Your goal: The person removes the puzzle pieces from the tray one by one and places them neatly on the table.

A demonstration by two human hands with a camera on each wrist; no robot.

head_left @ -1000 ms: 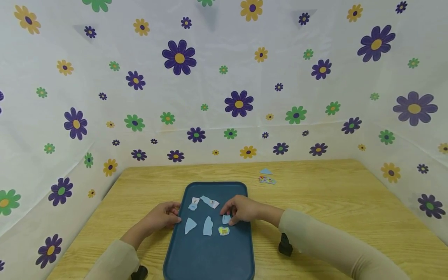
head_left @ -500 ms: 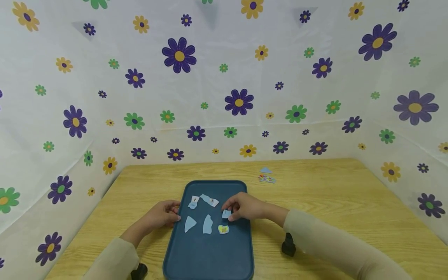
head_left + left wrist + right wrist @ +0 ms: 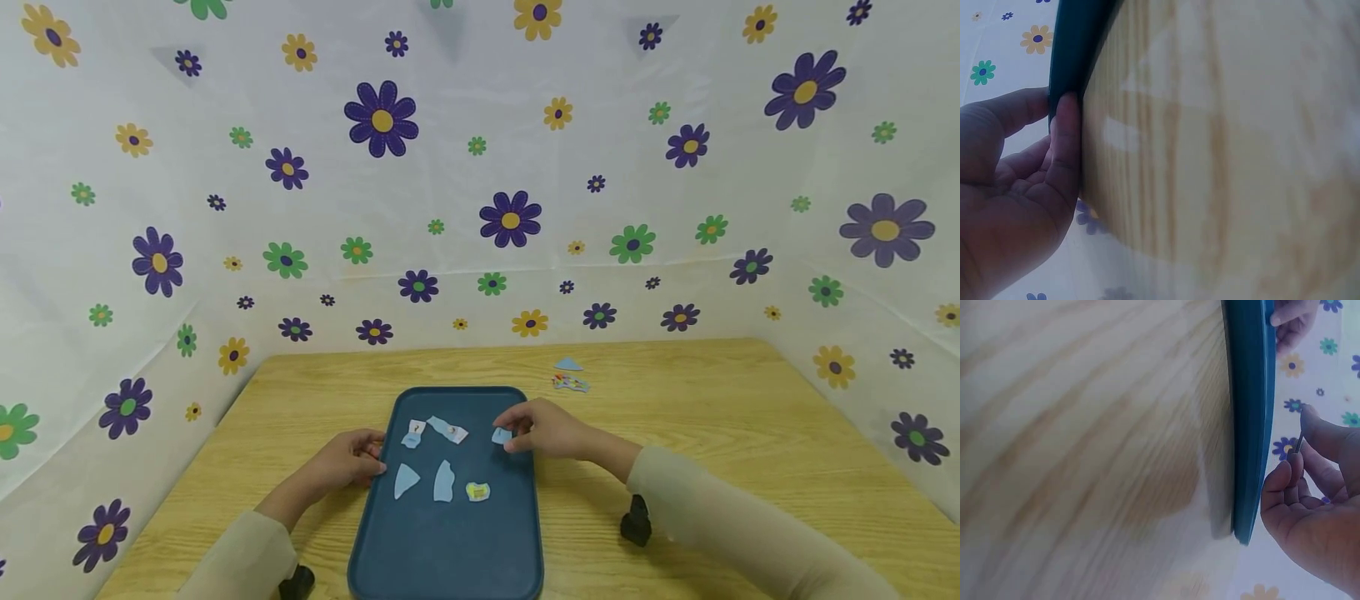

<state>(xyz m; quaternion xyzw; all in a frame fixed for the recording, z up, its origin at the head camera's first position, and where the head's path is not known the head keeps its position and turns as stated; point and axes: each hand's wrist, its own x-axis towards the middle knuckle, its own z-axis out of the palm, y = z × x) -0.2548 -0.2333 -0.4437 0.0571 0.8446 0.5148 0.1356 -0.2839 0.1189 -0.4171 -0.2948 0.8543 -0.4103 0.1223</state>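
A dark blue tray (image 3: 446,550) lies lengthwise on the table. At its left rim my left hand (image 3: 341,462) grips the edge; the left wrist view shows thumb and fingers on either side of it. Over the tray's right side my right hand (image 3: 551,432) pinches a small light-blue puzzle piece (image 3: 501,436) between thumb and fingers. In the right wrist view the piece (image 3: 1299,445) appears edge-on, above the tray. Other flat pieces lie on the tray: a triangular blue piece (image 3: 406,481), a tall blue piece (image 3: 444,482), a yellow piece (image 3: 477,492) and two pink-and-blue pieces (image 3: 447,430).
Behind the tray, to the right, a blue triangular piece (image 3: 568,364) and a multicoloured piece (image 3: 571,382) lie on the wooden table (image 3: 675,417). A white flower-printed sheet (image 3: 450,167) encloses the back and sides.
My right hand has carried the pinched blue piece away from the yellow piece, toward the tray's far right edge. The left hand stays at the left rim.
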